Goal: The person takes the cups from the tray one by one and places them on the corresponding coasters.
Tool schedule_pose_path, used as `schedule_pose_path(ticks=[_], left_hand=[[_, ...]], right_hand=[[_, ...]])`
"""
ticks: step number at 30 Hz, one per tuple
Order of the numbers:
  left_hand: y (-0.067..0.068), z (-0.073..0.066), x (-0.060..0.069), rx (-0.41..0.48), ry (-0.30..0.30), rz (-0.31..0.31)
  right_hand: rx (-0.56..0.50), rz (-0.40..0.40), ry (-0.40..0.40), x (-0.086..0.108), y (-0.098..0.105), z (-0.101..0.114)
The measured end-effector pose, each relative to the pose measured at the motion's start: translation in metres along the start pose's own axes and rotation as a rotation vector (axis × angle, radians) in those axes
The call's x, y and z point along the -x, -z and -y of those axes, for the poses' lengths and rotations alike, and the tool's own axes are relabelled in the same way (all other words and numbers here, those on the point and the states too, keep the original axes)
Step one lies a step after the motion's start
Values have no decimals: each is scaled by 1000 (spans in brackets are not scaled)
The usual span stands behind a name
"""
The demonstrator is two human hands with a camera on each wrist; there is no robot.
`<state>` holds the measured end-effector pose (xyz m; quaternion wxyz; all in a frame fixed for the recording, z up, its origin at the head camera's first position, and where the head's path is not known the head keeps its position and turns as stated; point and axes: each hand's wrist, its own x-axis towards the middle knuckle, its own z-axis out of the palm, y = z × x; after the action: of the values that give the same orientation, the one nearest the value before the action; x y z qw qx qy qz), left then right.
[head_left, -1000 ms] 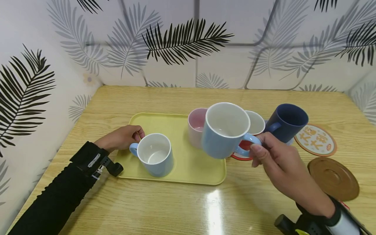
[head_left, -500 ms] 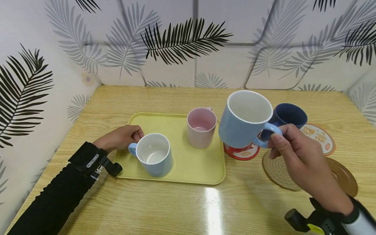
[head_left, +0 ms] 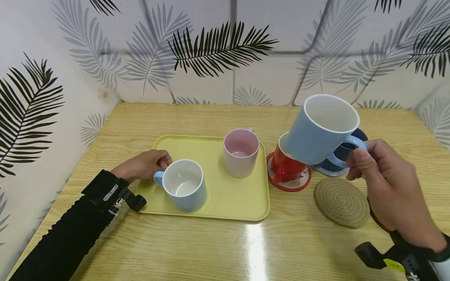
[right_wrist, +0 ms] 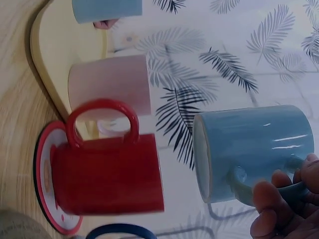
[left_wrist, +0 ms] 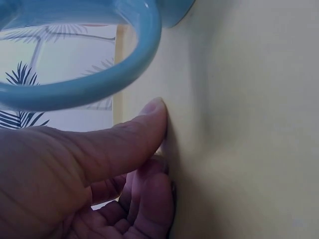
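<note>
My right hand [head_left: 390, 183] holds a light blue mug [head_left: 320, 132] by its handle, raised above the table. That mug, tilted, partly covers a red mug [head_left: 286, 166] on a round red-rimmed coaster [head_left: 293, 186]. In the right wrist view, fingertips and thumb curl round the blue handle [right_wrist: 244, 191]. My left hand [head_left: 149, 164] rests at the left side of a yellow tray [head_left: 207, 150], loosely curled, its fingertips touching the tray surface. Beside it stands a second light blue mug [head_left: 186, 187], its handle [left_wrist: 119, 74] near the left thumb. A pink mug [head_left: 241, 154] stands farther right on the tray.
A dark blue mug [head_left: 342, 154] on a bluish coaster [head_left: 330, 169] stands behind the raised mug, partly hidden. A woven round coaster [head_left: 341, 203] lies in front. The right hand covers most of a brown disc [head_left: 377, 218]. A leaf-patterned wall [head_left: 211, 86] borders the table behind.
My right hand has carried the light blue mug rightward and upward, from beside the pink mug to above the red and dark blue mugs. The left hand stays in place.
</note>
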<state>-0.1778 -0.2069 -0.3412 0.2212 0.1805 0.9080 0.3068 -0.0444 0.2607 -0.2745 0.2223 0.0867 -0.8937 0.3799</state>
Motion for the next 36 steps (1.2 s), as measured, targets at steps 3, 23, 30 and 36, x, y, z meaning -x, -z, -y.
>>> schedule_pose_path(ticks=[3,23,30,36], left_hand=[[0,0,0,4,0,0],[-1,2,0,-24,9,-37],[-6,3,1,-112,-15,-126],[-3,3,5,-149,-14,-201]], right_hand=[[4,-29,-17,-2,6,-6],[-57,-243,-41,-11,30,-51],[-127,-313,111,-12,41,-75],[-13,-360,119,-8,53,-120]])
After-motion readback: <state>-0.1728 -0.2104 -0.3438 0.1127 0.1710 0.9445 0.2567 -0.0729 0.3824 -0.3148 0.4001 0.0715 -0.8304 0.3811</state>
